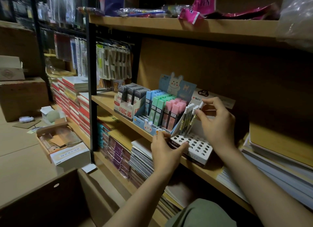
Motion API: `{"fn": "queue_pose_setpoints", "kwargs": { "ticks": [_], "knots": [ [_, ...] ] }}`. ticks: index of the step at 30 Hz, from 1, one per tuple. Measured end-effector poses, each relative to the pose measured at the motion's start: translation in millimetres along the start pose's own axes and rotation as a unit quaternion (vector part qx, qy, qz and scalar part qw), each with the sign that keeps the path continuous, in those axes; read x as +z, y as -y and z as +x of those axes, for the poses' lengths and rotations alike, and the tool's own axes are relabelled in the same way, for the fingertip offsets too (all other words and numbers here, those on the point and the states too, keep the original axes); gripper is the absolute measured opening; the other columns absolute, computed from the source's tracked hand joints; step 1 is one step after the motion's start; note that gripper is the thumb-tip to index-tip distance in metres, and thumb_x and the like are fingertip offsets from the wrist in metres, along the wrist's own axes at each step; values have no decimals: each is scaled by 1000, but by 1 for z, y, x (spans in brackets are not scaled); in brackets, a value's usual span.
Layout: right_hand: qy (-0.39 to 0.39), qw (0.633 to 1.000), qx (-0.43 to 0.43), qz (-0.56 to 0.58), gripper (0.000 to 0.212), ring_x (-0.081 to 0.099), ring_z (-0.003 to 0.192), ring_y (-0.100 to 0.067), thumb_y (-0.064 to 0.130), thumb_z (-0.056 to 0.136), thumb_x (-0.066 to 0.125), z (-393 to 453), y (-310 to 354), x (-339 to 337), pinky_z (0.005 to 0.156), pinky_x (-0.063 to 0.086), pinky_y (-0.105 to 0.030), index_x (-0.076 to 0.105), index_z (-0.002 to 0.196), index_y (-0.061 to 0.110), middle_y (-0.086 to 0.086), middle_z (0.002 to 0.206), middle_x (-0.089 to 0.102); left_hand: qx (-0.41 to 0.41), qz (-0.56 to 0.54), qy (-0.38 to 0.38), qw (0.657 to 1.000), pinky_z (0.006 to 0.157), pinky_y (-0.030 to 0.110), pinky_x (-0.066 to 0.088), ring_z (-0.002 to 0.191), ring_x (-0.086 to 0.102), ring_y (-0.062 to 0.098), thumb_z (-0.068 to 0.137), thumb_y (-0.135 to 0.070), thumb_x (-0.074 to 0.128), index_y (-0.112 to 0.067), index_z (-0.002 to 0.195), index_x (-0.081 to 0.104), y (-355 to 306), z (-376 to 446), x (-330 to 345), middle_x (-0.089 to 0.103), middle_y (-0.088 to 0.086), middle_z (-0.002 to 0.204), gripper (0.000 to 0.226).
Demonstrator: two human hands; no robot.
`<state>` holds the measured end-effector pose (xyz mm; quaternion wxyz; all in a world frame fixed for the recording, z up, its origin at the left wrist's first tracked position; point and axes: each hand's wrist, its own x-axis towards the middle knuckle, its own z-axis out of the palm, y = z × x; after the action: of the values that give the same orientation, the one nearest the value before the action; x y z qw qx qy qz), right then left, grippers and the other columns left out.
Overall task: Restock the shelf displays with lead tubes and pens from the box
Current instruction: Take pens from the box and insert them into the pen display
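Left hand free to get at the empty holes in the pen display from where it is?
Probably yes. The left hand grips the front left corner of the pen display, fingertips already at the nearest holes. The pens and right hand sit further back, so the front rows look unobstructed.

left hand (pixel 165 149): fingers curled, gripping | right hand (pixel 217 120): raised, fingertips pinching | forearms bare

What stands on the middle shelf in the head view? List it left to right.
Grey lead tube box → bunny display of blue, green and pink tubes → left hand → white pen stand → right hand pinching a pen.
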<state>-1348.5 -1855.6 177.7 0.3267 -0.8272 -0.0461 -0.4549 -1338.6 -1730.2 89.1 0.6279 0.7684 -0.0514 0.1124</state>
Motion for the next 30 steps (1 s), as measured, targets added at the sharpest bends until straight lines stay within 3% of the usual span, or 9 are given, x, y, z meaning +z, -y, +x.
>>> {"fn": "queue_pose_setpoints", "kwargs": {
  "ticks": [7, 12, 15, 18, 21, 23, 25, 28, 30],
  "knots": [
    [39, 997, -50, -50, 29, 63, 87, -13, 11, 81, 76, -9, 4, 9, 69, 48, -11, 64, 106, 18, -3, 104, 60, 1, -11, -1, 1000, 84, 28, 53, 98, 52, 10, 70, -41, 82, -30, 99, 46, 1, 1, 0, 47, -11, 102, 47],
    [65, 995, -16, -79, 30, 60, 87, -13, 13, 81, 76, -7, 2, 10, 69, 47, -13, 63, 107, 19, -2, 104, 58, 1, -3, -6, 1000, 81, 27, 52, 96, 52, 11, 68, -43, 83, -29, 97, 47, 2, 2, 1, 46, -12, 99, 48],
    [62, 994, -5, -87, 34, 56, 79, -4, 16, 83, 75, -13, 9, 9, 68, 53, -17, 62, 114, 21, 1, 105, 55, -3, 2, 0, 1000, 81, 26, 51, 97, 51, 11, 70, -43, 82, -26, 100, 49, -2, 1, -1, 47, -10, 101, 48],
    [40, 997, 54, -42, 50, 59, 74, -3, 18, 86, 71, -29, 19, 4, 60, 53, -14, 52, 132, 25, 9, 107, 50, 3, -12, 14, 1000, 85, 30, 53, 98, 54, 11, 74, -44, 79, -23, 108, 53, -2, -4, -10, 52, -7, 108, 47],
    [30, 984, 146, 99, 34, 64, 75, -8, 14, 89, 66, -58, 33, 2, 57, 52, -16, 54, 118, 29, 11, 95, 59, 42, -48, 25, 998, 76, 17, 54, 93, 58, 1, 80, -37, 74, -29, 110, 56, 8, -14, -34, 58, -11, 108, 36],
    [84, 956, 203, 193, 21, 67, 72, -10, 11, 89, 66, -78, 47, 10, 59, 53, -21, 60, 102, 25, 3, 90, 64, 79, -31, 32, 996, 73, 14, 53, 90, 60, -5, 84, -27, 72, -29, 107, 61, 22, -18, -58, 64, -12, 103, 25],
    [152, 919, 252, 262, 15, 66, 65, -7, 6, 89, 66, -94, 62, 27, 56, 53, -21, 63, 98, 18, -2, 85, 66, 98, -4, 45, 994, 75, 21, 55, 87, 64, -1, 87, -19, 69, -25, 102, 66, 42, -22, -86, 69, -10, 96, 16],
    [276, 875, 285, 279, 11, 66, 62, -7, 8, 89, 66, -119, 81, 71, 56, 54, -21, 64, 99, 14, -4, 84, 66, 86, 51, 50, 994, 70, 20, 54, 81, 66, 2, 89, -15, 66, -26, 94, 68, 81, -32, -135, 70, -10, 86, 12],
    [337, 857, 285, 267, 10, 68, 66, -10, 11, 89, 67, -141, 88, 108, 57, 57, -25, 65, 97, 16, 0, 82, 67, 58, 103, 11, 993, 68, 15, 52, 78, 65, 1, 88, -16, 67, -26, 91, 69, 113, -43, -166, 69, -12, 81, 11]
  ]
}}
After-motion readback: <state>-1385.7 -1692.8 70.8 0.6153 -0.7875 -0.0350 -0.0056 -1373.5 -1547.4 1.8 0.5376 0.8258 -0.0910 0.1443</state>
